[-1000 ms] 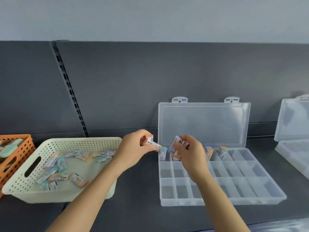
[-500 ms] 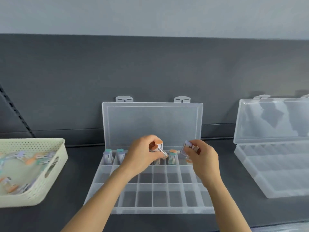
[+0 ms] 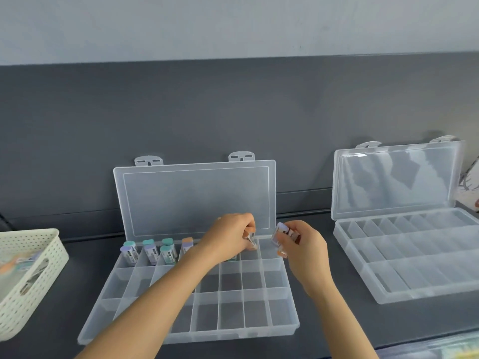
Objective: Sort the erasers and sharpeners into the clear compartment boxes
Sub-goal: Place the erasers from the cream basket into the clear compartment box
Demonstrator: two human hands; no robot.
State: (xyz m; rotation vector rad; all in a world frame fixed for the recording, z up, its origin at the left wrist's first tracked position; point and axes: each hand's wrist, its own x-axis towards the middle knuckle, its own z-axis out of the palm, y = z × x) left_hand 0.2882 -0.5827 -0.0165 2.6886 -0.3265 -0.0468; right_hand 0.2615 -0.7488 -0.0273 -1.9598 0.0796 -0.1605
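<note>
— What differs from half a second back?

— The left hand (image 3: 228,238) has slid rightwards along the back row of the open compartment box (image 3: 181,335). It was over the middle of that row; now its fingertips are at the back-row cell second from the box's right end. The right hand (image 3: 304,244) stays over the box's back right corner.

— And what is the left hand doing?

— Its fingers are curled, pinching one peach eraser (image 3: 251,240) that points down into that cell. Whether the eraser touches the cell floor, I cannot tell.

— The right?

— It pinches a small bunch of erasers (image 3: 282,233), held just above the box's last back-row cell, near the left hand's fingertips but apart from them.

— Anything already in the box?

— The sorted erasers (image 3: 150,251) stand upright in the back-row cells at the box's left end, in green, lilac and peach. The lid (image 3: 194,200) stands open behind them.

— Around the box?

— A cream basket (image 3: 39,255) with more erasers is well to its left, a second box (image 3: 404,257) to its right, all on the dark surface (image 3: 324,320).
</note>
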